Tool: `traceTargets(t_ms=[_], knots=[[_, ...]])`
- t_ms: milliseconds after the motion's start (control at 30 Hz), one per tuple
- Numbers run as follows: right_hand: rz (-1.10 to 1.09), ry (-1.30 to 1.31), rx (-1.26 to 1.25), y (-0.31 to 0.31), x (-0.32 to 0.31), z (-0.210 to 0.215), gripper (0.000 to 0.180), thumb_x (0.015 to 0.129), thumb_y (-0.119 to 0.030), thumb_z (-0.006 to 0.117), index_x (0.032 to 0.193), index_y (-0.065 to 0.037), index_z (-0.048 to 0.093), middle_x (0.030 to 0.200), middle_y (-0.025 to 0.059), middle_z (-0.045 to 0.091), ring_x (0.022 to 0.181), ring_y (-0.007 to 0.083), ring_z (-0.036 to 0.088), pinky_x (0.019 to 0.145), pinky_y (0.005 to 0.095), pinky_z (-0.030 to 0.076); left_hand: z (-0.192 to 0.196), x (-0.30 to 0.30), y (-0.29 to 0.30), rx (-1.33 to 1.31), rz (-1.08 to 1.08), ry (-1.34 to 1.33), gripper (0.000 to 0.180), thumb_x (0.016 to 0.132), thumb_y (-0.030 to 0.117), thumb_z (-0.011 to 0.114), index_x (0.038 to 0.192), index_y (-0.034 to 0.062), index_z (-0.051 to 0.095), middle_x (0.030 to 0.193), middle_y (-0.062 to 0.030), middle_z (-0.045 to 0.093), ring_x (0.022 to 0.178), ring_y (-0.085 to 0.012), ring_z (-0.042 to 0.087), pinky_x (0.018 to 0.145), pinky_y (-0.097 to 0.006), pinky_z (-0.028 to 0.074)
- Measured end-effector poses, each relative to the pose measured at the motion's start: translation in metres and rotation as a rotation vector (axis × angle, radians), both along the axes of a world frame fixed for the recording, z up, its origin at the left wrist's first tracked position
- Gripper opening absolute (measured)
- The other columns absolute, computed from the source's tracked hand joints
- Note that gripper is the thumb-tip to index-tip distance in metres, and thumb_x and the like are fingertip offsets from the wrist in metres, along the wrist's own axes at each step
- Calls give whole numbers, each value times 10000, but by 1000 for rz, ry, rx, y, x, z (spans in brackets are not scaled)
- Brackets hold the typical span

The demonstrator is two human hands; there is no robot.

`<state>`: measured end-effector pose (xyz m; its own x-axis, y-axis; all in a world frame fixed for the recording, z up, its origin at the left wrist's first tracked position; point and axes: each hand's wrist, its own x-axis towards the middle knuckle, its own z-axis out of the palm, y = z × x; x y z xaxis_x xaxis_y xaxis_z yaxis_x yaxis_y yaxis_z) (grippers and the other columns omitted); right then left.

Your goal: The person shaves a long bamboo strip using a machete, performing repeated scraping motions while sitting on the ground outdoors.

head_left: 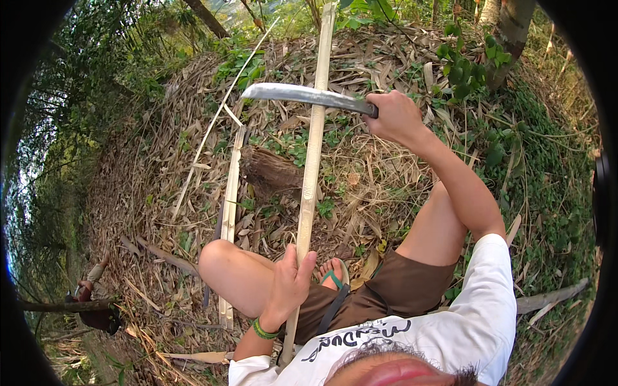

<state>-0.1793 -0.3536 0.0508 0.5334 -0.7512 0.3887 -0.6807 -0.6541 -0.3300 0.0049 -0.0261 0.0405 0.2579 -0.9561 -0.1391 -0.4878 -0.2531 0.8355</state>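
Leaf-strewn ground beneath pale strip

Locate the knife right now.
In the head view, the knife is at upper middle, gripped in the right hand, its blade pointing left across the front of the long pale strip.

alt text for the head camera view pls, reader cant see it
A person's right hand holds a curved metal blade that crosses in front of a long pale strip, while the left hand holds the strip lower down. A brown log lies nearby among dry leaves.
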Motion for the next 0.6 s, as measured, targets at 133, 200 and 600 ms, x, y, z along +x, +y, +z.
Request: traceTargets(t_ms=[133, 200, 600], knots=[[-168, -76, 24, -55, -32, -10, 225, 814, -274, 661, 806, -51, 691, 649, 174, 653, 654, 374, 681, 645, 493, 554, -6, -1, 23, -36, -33, 71, 290, 1039, 251, 557, 879, 21, 482, 618, -21, 456, 588, -76, 423, 497, -298, 337], [-37, -14, 51, -27, -19, -15, 224, 809, -273, 662, 794, -50, 682, 627, 164, 644, 642, 371, 679, 634, 496, 556, -10, 1, 13, -19, -18, 73, 277, 1027, 220, 572, 888, -3, 483, 618, -102, 532, 549, -144, 507, 485, -331, 388], [-68, -73, -11, -46, -14, -11, 197, 778, -274, 679, 796, -78, 663, 648, 156, 649, 650, 366, 688, 645, 532, 559, -15, 10, 52, -11, -7, 68, 307, 1018, 238, 591, 864, 5, 464, 585, -92, 490, 524, -135, 452, 465, -335, 366]])
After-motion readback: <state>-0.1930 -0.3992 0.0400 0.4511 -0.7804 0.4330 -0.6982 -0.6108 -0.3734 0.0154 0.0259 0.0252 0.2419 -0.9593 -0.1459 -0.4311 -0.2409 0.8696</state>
